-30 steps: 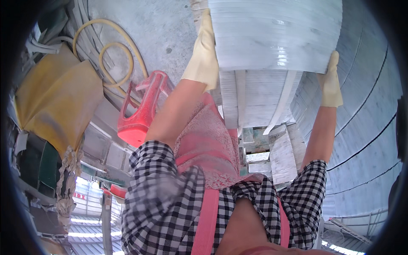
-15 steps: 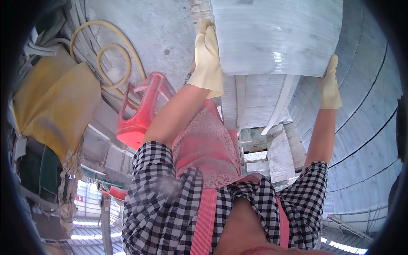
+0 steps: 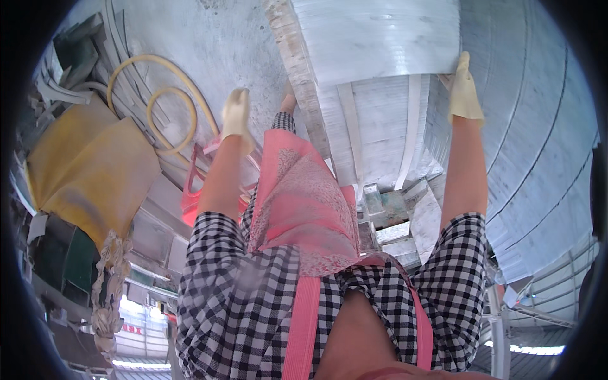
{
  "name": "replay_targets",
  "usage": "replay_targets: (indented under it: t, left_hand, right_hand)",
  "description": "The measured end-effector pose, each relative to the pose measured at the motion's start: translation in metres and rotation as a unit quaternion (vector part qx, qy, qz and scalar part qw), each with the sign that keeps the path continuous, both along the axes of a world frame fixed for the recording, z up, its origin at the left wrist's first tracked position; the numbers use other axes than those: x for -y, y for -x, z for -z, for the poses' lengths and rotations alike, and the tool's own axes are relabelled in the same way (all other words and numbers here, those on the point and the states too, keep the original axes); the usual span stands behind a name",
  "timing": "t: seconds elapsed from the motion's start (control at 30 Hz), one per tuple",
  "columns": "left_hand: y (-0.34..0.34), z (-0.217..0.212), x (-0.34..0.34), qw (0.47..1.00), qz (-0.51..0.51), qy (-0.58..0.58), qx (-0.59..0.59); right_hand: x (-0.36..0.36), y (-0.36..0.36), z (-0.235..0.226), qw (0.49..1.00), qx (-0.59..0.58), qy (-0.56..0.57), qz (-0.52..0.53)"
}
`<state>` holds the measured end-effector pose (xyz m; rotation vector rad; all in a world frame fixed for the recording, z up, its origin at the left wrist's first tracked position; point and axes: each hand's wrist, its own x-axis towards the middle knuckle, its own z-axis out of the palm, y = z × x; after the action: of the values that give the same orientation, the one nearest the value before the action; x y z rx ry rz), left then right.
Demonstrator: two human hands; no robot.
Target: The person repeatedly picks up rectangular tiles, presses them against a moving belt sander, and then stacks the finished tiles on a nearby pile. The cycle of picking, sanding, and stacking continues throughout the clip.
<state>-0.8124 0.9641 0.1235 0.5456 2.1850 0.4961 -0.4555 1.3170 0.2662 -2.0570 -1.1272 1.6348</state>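
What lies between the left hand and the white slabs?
From the left hand to the white slabs, the head view shows grey floor, a checked trouser leg and a rough strip.

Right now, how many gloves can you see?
2: the left glove, above the grey floor, and the right glove, beside the pale stack.

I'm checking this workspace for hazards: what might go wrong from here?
Only the right hand is at the upper pale stack; the left hand is away from it, so a one-sided push might skew the stack. The right hand's fingers, close to the stack's edge, might get pinched if it shifts. The yellow hose, looped near the red stool, could be a trip hazard.
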Motion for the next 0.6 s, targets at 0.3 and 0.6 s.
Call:
replay_targets:
  t: [0.3, 0.6]
  left_hand:
    - [0.083, 0.018, 0.079, 0.971, 0.164, 0.124, -0.125]
    - [-0.096, -0.017, -0.023, 0.962, 0.109, -0.158, 0.193]
  right_hand:
    - [0.245, -0.115, 0.016, 0.972, 0.014, 0.160, -0.173]
    - [0.558, -0.201, 0.035, 0.975, 0.115, 0.182, 0.058]
